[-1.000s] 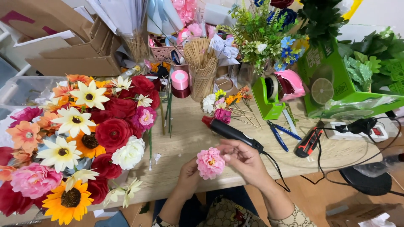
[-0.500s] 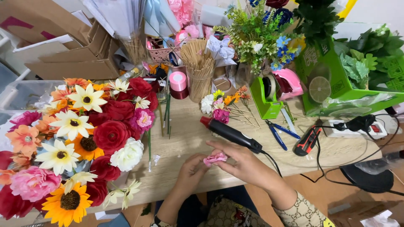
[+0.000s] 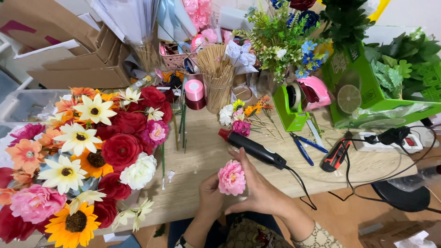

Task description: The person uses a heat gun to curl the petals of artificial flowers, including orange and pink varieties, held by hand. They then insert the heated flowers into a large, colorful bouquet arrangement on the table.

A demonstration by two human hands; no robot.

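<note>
a ruffled pink flower (image 3: 231, 177) is held at the table's near edge, pinched between the curled fingers of the left hand (image 3: 210, 193) and right hand (image 3: 257, 188). a black glue gun (image 3: 252, 148) lies just at one o'clock. a soft heap of fabric flowers (image 3: 92, 151) is piled at nine o'clock on the wooden table (image 3: 202, 160).

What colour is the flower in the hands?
Pink, paler at the petal edges; the flower shows in the head view.
</note>
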